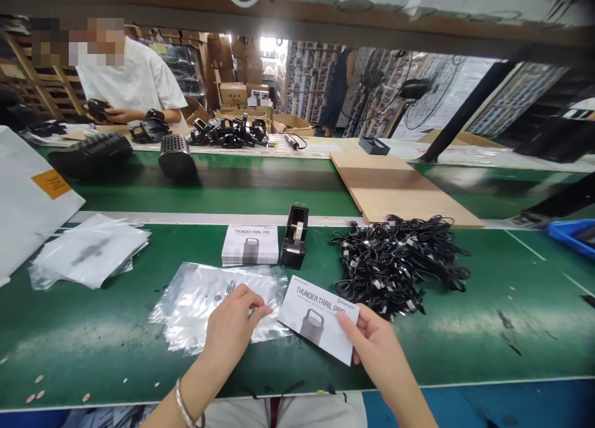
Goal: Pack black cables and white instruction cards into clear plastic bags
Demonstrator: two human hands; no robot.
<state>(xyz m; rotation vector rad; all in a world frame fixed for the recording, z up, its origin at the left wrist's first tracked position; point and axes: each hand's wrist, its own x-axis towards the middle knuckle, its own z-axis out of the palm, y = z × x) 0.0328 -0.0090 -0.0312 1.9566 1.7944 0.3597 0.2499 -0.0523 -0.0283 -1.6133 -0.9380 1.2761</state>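
Note:
My right hand grips a printed booklet by its right end, thumb on top. The booklet reads "THUNDER TRAIL PRO" and is held tilted over the green surface. To its left, my left hand lies over a pile of clear plastic bags, thumb and forefinger pinched on the bag film near its right side. Just behind the bags stands a stack of the same booklets. A black tape dispenser sits right beside that stack. Close to my right hand is a heap of black cables.
More filled clear bags lie at left beside a large white bag. Black speakers stand on the belt behind. A wooden board spans the belt at right, near a blue tray. A person handles a black part opposite.

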